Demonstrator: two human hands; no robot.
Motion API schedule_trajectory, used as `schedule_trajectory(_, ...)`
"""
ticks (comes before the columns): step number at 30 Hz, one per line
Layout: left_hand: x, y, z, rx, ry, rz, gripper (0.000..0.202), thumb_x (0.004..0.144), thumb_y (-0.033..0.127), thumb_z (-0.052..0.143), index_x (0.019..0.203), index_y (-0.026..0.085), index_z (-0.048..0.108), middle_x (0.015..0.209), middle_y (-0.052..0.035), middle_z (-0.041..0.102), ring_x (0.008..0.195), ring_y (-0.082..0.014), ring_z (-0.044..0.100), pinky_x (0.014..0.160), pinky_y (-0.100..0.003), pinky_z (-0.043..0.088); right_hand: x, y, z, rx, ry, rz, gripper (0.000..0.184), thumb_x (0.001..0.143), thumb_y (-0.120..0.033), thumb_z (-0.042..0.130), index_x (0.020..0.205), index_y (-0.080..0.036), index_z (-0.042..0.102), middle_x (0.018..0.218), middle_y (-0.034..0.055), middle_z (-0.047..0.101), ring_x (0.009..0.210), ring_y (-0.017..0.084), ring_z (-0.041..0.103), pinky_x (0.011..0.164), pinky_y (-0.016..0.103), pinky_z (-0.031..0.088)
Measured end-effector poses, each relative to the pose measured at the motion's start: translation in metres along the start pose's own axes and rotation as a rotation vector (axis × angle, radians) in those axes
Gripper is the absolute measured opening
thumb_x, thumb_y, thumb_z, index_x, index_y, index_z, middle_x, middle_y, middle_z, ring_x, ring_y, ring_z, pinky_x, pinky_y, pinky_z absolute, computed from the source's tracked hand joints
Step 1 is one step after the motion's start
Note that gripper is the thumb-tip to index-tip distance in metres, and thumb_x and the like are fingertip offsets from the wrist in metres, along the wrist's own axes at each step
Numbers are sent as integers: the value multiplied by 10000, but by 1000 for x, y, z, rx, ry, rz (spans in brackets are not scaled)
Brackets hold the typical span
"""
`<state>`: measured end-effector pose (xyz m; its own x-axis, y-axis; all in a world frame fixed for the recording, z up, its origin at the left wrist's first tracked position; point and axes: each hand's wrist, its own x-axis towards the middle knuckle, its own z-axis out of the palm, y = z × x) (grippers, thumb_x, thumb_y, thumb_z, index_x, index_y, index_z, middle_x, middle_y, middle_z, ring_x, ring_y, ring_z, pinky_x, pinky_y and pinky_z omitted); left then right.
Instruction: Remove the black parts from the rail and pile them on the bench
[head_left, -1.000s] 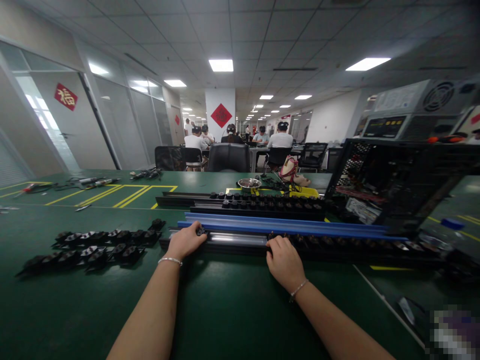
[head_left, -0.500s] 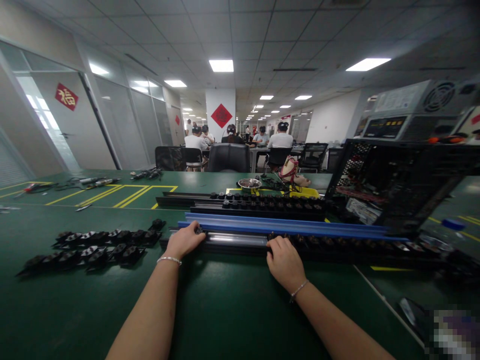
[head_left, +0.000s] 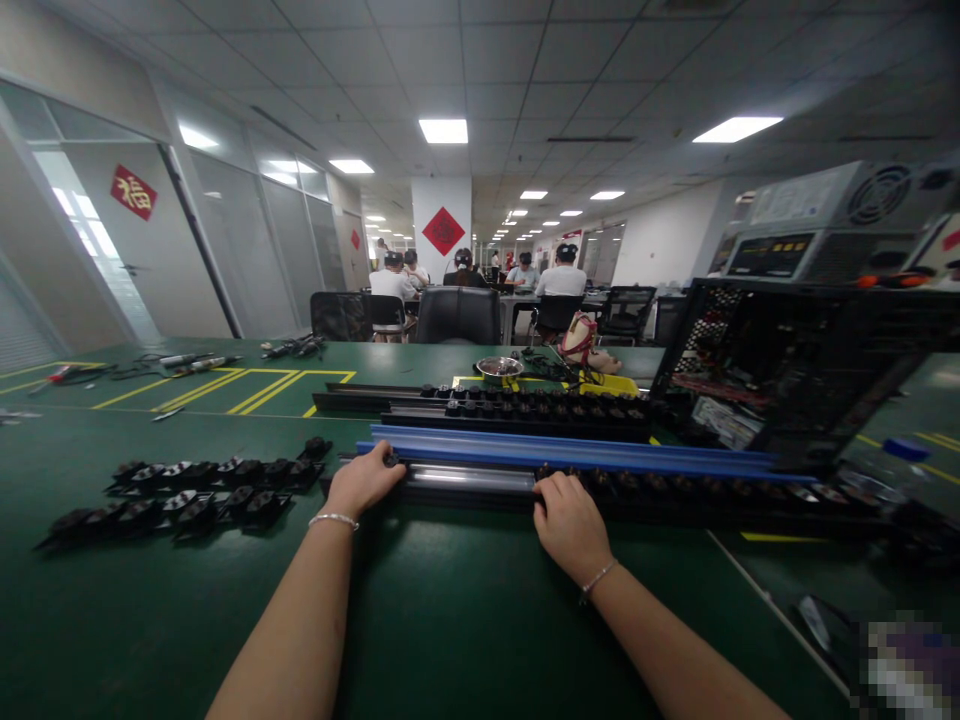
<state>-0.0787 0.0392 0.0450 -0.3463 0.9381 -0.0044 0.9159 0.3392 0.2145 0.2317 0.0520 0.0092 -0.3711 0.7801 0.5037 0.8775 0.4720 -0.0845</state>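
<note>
A long black rail [head_left: 480, 497] with a shiny inner channel lies across the table in front of me. At its left end my left hand [head_left: 362, 482] is closed on a small black part [head_left: 391, 460], only the top of which shows between thumb and fingers. My right hand [head_left: 568, 515] grips the rail farther along, fingers curled over its near edge, beside the first of a row of small black parts [head_left: 626, 481] seated in the channel. Its fingertips are partly hidden. Just behind lies a blue rail [head_left: 570, 449].
Two rows of loose black parts [head_left: 202, 475] lie at the left. More black rails [head_left: 517, 410] stand behind the blue one, near a metal dish [head_left: 499, 368] and a yellow tray [head_left: 607, 385]. An open computer case [head_left: 795, 370] rises at the right. People [head_left: 561, 280] sit farther back.
My left hand has moved slightly left along the rail with the small black part. My right hand has stayed in place.
</note>
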Motion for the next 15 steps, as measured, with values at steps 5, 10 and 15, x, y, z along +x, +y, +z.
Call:
schedule_trajectory(5, 0, 0, 1, 8, 9, -4, 377, 748, 482, 374, 1018, 254, 506, 959, -94, 682, 882, -282, 634, 721, -356, 455, 0, -1, 0, -11, 7, -3, 94, 789, -145, 504, 848, -192, 560, 880, 48, 552, 871, 186, 466, 756, 301, 360)
schedule_trajectory(10, 1, -2, 2, 15, 23, -10, 376, 749, 477, 377, 1019, 252, 509, 952, -96, 683, 886, -288, 635, 714, -353, 451, -1, -1, 0, -17, 10, -2, 97, 789, -144, 502, 849, -194, 558, 878, 49, 550, 866, 186, 468, 753, 300, 359)
schedule_trajectory(15, 1, -4, 2, 21, 28, -16, 372, 744, 478, 375, 1006, 252, 511, 955, -99, 681, 885, -298, 632, 707, -358, 449, 0, -1, 0, 11, 9, -1, 107, 792, -138, 490, 853, -190, 560, 884, 53, 554, 873, 190, 469, 765, 303, 360)
